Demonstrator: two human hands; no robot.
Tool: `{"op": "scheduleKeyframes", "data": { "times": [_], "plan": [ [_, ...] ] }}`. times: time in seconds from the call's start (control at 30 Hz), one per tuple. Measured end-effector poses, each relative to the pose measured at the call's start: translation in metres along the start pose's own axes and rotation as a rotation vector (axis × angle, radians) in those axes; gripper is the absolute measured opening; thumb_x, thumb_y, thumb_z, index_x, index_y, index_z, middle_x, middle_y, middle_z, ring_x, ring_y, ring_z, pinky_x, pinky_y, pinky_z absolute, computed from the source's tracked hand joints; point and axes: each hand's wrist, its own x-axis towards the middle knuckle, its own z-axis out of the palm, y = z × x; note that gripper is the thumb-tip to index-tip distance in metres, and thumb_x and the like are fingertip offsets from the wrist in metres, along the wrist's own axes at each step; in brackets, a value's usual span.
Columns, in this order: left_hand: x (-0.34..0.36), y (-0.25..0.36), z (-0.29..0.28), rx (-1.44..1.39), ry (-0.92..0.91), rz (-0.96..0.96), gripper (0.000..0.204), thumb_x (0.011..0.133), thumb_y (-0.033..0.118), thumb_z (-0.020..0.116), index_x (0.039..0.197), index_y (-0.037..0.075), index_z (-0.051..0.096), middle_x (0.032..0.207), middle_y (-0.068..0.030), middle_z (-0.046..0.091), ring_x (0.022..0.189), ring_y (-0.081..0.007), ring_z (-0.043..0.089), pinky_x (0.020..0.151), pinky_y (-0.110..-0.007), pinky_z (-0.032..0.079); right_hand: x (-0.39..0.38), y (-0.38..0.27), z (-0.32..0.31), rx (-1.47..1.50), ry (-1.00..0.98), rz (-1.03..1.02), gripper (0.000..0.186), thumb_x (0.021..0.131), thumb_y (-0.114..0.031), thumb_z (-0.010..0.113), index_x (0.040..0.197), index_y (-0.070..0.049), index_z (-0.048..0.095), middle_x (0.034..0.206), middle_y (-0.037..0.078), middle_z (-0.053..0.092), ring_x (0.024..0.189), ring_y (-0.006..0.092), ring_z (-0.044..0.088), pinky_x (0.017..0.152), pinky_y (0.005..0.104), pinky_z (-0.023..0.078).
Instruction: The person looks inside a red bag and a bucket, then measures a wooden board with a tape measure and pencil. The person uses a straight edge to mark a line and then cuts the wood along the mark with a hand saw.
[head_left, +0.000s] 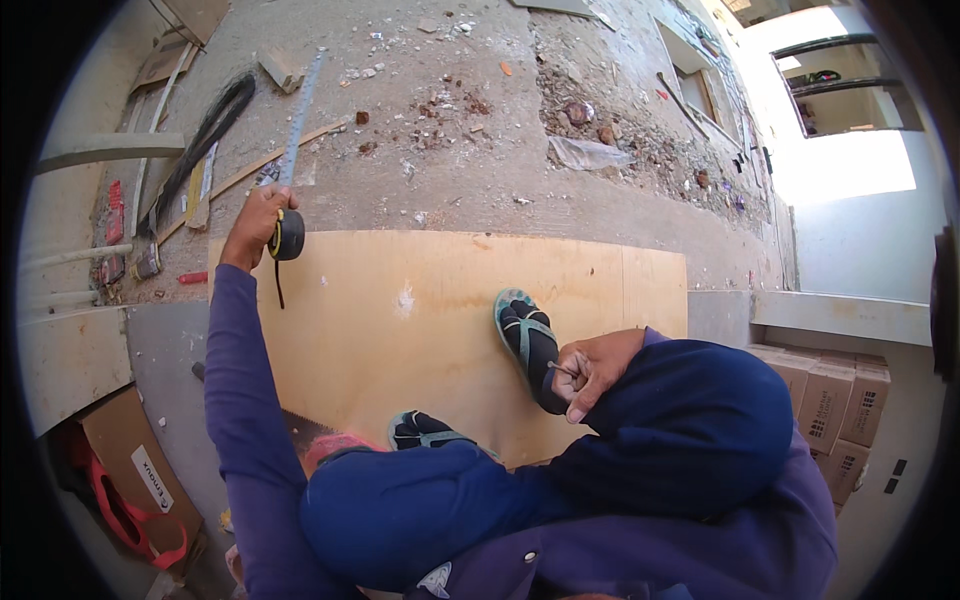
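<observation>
My left hand (262,222) is closed around a black and yellow tape measure (289,236) at the far left edge of a plywood sheet (400,330). Its silvery blade (304,115) runs out past the sheet over the dusty ground, and a short black strap hangs from the case. Near my right knee, my right hand (598,370) is closed with a short, thin, nail-like piece (562,369) between its fingers. Both my feet, in dark socks and green flip-flops (510,310), rest on the plywood.
Rubble (610,130) covers the ground ahead, with a crumpled plastic sheet (588,153). At left lie a black cable coil (205,135) and wooden strips (265,160). An open cardboard box (135,450) stands lower left; stacked cartons (835,400) sit at right. Something pink (335,443) lies beside my left knee.
</observation>
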Motion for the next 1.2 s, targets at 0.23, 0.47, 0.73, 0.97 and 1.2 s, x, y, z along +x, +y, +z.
{"op": "scheduleKeyframes", "data": {
  "times": [0.23,0.47,0.73,0.97,1.2],
  "plan": [
    [-0.085,-0.009,-0.045,-0.037,0.125,-0.176,0.038,0.115,0.040,0.051,0.095,0.008,0.057,0.068,-0.0097,0.067,0.055,-0.0200,0.070,0.052,-0.030,0.057,-0.031,0.099,-0.030,0.081,0.411,-0.136,0.040,0.108,-0.036,0.068,0.084,-0.003,0.068,0.061,-0.005,0.046,0.055,0.0069,0.046,0.053,0.0247,0.038],
    [-0.101,0.115,0.142,0.377,-0.257,-0.233,0.046,0.115,0.037,0.052,0.082,0.006,0.060,0.066,-0.0026,0.060,0.055,-0.0121,0.059,0.053,-0.029,0.048,-0.038,0.130,-0.091,0.268,0.848,-0.545,0.053,0.108,-0.056,0.062,0.107,-0.004,0.074,0.070,-0.002,0.054,0.062,0.0099,0.049,0.059,0.0301,0.042],
    [-0.071,0.154,0.492,0.378,-0.705,-0.199,0.045,0.115,0.032,0.050,0.083,0.005,0.066,0.069,0.0019,0.059,0.058,-0.0083,0.051,0.056,-0.029,0.043,-0.050,0.213,-0.107,0.370,1.519,-0.671,0.050,0.109,-0.047,0.065,0.102,0.002,0.072,0.074,-0.005,0.055,0.074,0.0062,0.053,0.068,0.0289,0.045],
    [-0.148,0.082,0.743,-0.195,-0.670,-0.451,0.041,0.117,0.030,0.049,0.093,0.003,0.068,0.077,-0.0025,0.066,0.063,-0.0112,0.059,0.060,-0.029,0.048,-0.154,0.303,-0.159,0.765,1.618,-0.833,0.036,0.103,-0.033,0.073,0.089,0.000,0.072,0.070,-0.001,0.060,0.062,0.0079,0.052,0.054,0.0316,0.043],
    [-0.176,0.092,0.840,-0.092,-0.802,-0.485,0.038,0.116,0.032,0.048,0.106,0.002,0.068,0.086,-0.0051,0.071,0.068,-0.0137,0.066,0.065,-0.033,0.055,-0.242,0.377,-0.185,0.513,1.631,-0.450,0.037,0.108,-0.033,0.065,0.088,-0.002,0.067,0.074,0.000,0.060,0.064,0.0089,0.053,0.057,0.0305,0.044]
  ]
}}
